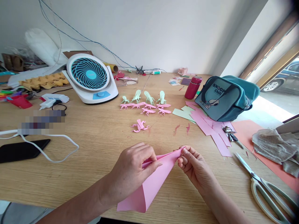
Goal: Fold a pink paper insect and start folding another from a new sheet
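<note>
A large sheet of pink paper (161, 177) is held up over the front of the table, bent over on itself along its upper edge. My left hand (137, 168) grips that edge, its thumb in front and its fingers behind. At the pointed right end, my right hand (192, 163) pinches the paper between thumb and fingers. The sheet's lower left part hangs loose and curls. Beyond my hands lies a pink origami frog (140, 126). Farther back are several small pink paper figures (147, 107) and several pale green paper figures (149, 97) in rows.
Open scissors (254, 177) lie at the right, near keys (229, 133) and a grey cloth (275, 146). Cut paper strips (205, 124) lie before a teal bag (224, 98) and a red bottle (193, 87). At the left are a fan (91, 77), a white cable (72, 152) and a black phone-like slab (25, 151).
</note>
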The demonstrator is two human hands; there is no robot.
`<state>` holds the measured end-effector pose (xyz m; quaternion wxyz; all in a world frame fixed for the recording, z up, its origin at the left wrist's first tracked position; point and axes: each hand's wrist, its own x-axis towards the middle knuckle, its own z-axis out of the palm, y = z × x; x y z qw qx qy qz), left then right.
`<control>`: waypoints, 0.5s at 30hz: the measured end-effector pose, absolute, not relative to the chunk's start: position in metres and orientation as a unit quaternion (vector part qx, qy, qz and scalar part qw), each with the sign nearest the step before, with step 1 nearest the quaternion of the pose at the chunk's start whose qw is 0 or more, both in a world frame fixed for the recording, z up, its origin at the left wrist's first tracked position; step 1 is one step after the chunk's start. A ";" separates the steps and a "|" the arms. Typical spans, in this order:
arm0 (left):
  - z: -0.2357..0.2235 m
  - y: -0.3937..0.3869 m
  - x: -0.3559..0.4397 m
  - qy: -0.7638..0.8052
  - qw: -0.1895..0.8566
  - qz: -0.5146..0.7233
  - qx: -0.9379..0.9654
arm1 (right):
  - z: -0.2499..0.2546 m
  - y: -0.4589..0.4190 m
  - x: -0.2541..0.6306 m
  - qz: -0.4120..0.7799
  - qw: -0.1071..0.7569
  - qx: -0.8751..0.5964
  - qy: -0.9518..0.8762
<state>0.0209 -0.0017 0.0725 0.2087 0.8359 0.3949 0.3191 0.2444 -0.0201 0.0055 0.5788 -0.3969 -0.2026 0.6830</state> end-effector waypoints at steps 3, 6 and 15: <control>0.073 -0.002 0.021 0.391 0.207 0.322 0.837 | 0.006 -0.020 0.244 0.680 0.579 -0.401 -0.203; 0.073 -0.003 0.021 0.387 0.206 0.323 0.839 | 0.007 -0.021 0.244 0.679 0.581 -0.400 -0.204; 0.072 -0.003 0.020 0.388 0.199 0.321 0.841 | 0.007 -0.021 0.245 0.682 0.580 -0.396 -0.206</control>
